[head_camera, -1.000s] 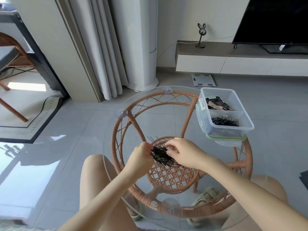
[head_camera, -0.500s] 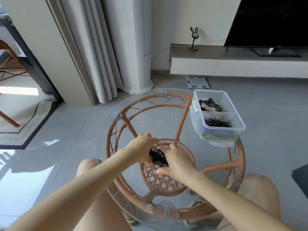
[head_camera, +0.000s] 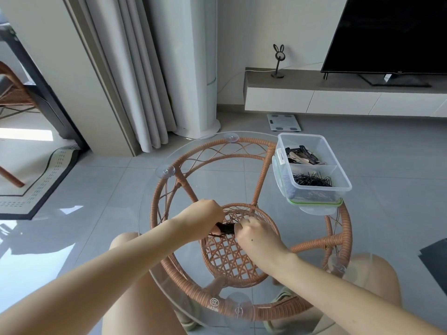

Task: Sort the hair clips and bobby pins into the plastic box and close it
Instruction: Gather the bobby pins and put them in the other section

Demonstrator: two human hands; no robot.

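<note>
At the middle of the round glass surface (head_camera: 217, 180), a loose bundle of black bobby pins (head_camera: 226, 228) is caught between both hands. The left hand (head_camera: 205, 220) has its fingers curled round one end and the right hand (head_camera: 254, 235) grips the other, so the pins lie directly between them, touching both.

They look light, thin and stiff, and smooth enough to slide out singly or fan apart. They are best squeezed across the middle of the bundle, kept parallel.

The plastic box (head_camera: 301, 141) stands open at the far right of the surface, well apart from the hands, on its green-edged lid (head_camera: 314, 203). Hair clips (head_camera: 302, 155) fill its far compartment and more pins its near one.
</note>
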